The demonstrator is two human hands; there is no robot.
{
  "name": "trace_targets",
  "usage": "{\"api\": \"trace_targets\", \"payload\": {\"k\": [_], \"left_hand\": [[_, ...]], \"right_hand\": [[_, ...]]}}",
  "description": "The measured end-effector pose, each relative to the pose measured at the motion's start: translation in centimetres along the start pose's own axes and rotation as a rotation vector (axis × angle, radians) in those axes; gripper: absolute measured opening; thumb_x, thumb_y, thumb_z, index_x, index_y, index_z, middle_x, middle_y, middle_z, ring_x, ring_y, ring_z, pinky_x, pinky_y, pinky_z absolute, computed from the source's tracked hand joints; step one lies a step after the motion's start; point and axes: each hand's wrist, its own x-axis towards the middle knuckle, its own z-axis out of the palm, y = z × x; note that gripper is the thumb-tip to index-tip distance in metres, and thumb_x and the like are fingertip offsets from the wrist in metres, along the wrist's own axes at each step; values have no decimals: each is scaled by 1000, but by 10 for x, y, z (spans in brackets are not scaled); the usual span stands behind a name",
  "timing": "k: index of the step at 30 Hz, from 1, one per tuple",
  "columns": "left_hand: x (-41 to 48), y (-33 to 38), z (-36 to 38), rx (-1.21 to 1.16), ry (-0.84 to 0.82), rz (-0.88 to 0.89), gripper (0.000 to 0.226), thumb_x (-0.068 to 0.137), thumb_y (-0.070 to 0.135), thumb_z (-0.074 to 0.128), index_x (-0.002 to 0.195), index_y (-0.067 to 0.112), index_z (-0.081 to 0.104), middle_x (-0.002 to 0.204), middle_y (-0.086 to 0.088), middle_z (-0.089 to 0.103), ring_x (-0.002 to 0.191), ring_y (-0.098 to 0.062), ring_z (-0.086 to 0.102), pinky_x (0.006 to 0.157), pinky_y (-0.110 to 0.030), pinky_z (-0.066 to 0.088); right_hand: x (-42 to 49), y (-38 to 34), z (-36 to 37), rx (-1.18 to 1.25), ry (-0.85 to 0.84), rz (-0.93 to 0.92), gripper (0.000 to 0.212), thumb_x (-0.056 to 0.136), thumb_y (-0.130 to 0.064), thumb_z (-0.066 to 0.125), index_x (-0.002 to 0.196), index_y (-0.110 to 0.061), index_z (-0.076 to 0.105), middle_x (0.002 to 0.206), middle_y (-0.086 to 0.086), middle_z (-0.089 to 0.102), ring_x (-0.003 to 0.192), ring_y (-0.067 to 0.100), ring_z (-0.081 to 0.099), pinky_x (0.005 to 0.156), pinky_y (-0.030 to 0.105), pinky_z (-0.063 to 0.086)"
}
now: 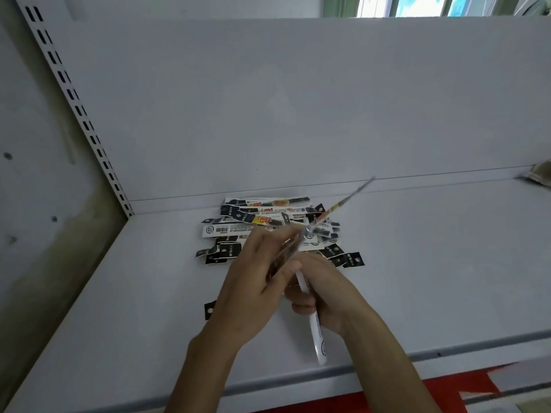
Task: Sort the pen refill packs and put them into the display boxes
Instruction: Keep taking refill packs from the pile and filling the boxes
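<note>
A: Dozens, by the look, heaped on the white shelf (417, 263) toward its back. Why there?

B: Probably to have everything spread within reach for sorting. Lies as one mixed pile of refill packs (268, 231), crisscrossed, black header cards pointing every way.

A: And the hands?

B: Both just in front of the pile, lifted clear of the shelf. On the left hand (253, 284), fingers (268, 242) curled round a bundle (281, 259) of dark packs, thumb clamped across. Reads as a way to hold one kind together. On the right hand (328, 296), fingers wrapped round a single white pack (314, 323), long end pointing back toward the body. Seemingly held apart as another kind.

A: That streak slanting up to the right?

B: One more thin pack (343, 202), blurred. Starts at the fingertips; pinched by left or right, impossible to tell.

A: Anything else about?

B: Plain back panel (298, 99) behind, slotted upright (74, 99) at the left corner, some pale bag (538, 174) cut off at the far right edge, well apart. Smallest of all, one stray pack (210, 310) flat on the shelf, just beside the left wrist.

A: In the way?

B: Nothing blocking the pile. Bigger snag: no display boxes in view, so nowhere visible yet to put the sorted packs.
</note>
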Motion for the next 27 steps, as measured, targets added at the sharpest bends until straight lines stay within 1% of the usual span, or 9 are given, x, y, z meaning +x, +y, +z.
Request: {"api": "trace_targets", "payload": {"k": [5,9,13,15,17,19,21,23,27], "left_hand": [[0,15,3,-15,-109,-74,77,65,38,75,123,59,28,110,22,36,98,4,48,77,-2,39],[-11,9,0,-181,-300,-241,111,55,40,81,138,51,8,124,29,27,117,18,31,89,1,34],[-10,3,-1,-546,-448,-509,89,42,5,60,118,46,39,122,16,47,90,20,51,68,-6,45],[-6,-5,4,-707,-520,-571,100,27,7,57,124,27,47,123,3,57,103,3,56,84,-18,46],[-1,-5,7,-798,-529,-632,89,45,12,65,132,19,46,104,8,69,101,-10,58,85,-25,43],[2,4,9,-646,-453,-676,46,77,22,65,119,38,53,88,20,70,89,-3,60,73,-16,42],[3,11,15,-421,-404,-587,21,87,36,60,101,50,52,95,11,69,88,-6,62,70,-12,42],[4,17,26,-284,-307,-524,10,88,39,55,93,47,52,93,-5,69,84,-18,64,65,-20,47],[15,19,62,-208,-235,-482,10,93,31,50,88,38,56,72,10,66,66,-2,62,63,-23,46]], "right_hand": [[-1,-1,-11,140,116,-110,5,80,-1,56,76,-3,58,60,10,56,48,16,50,46,21,44],[-3,-10,-31,43,379,-347,11,82,0,59,89,-8,60,60,6,57,41,13,37,39,20,32],[-8,-17,-39,62,437,-481,19,83,1,59,97,-11,54,63,2,57,38,10,31,36,20,27],[-9,-16,-43,34,458,-492,21,84,2,57,100,-11,50,61,-2,56,38,9,31,36,21,27],[-10,-15,-47,-2,472,-490,22,85,1,56,103,-10,49,60,-2,54,38,8,33,36,21,29],[-11,-15,-50,-72,476,-490,21,85,-2,58,102,-8,49,59,-3,53,37,9,35,35,21,31],[-12,-14,-50,-172,488,-498,15,85,-6,61,97,-5,52,55,-7,56,35,8,38,35,21,34],[-15,-15,-55,-273,511,-512,7,84,-11,64,84,-7,58,54,-5,60,35,9,40,35,21,36],[-28,-19,-81,-388,621,-424,21,83,-33,64,79,-12,61,51,-3,54,38,10,45,41,20,40]]}}
